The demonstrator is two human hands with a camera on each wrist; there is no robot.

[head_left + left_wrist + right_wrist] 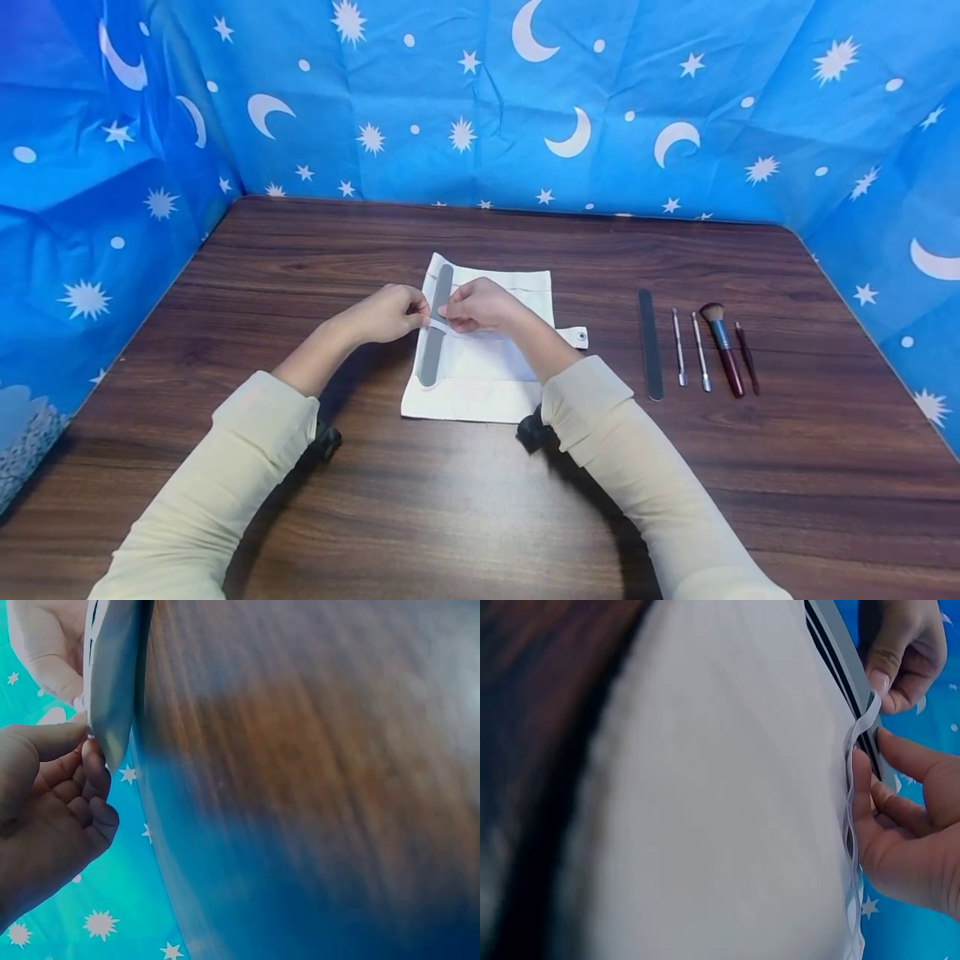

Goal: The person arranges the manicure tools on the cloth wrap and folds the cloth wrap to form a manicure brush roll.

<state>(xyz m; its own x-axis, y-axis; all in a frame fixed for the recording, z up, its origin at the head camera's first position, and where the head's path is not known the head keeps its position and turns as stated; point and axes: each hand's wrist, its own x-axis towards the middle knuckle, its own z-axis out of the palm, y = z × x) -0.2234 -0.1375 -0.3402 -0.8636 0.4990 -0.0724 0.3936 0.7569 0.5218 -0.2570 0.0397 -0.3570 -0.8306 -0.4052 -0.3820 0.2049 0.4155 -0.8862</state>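
Note:
A white cloth tool roll (491,400) lies spread out, with a grey nail file (431,358) along its left side. A narrow white elastic band (868,718) crosses over the file. My left hand (390,314) pinches this band at the roll's left edge, between thumb and curled forefinger. From the other side, my right hand (483,304) has its thumb and forefinger about the file, the forefinger right by the raised band. In the left wrist view both the left hand (49,787) and right hand (49,645) meet at the cloth's edge.
Right of the roll lie a dark nail file (650,346), two metal cuticle pushers (678,346), a makeup brush (723,350) and a thin dark-red tool (747,358). A snap tab (576,337) sticks out from the roll. Blue star-patterned cloth (480,100) surrounds the wooden table (450,500).

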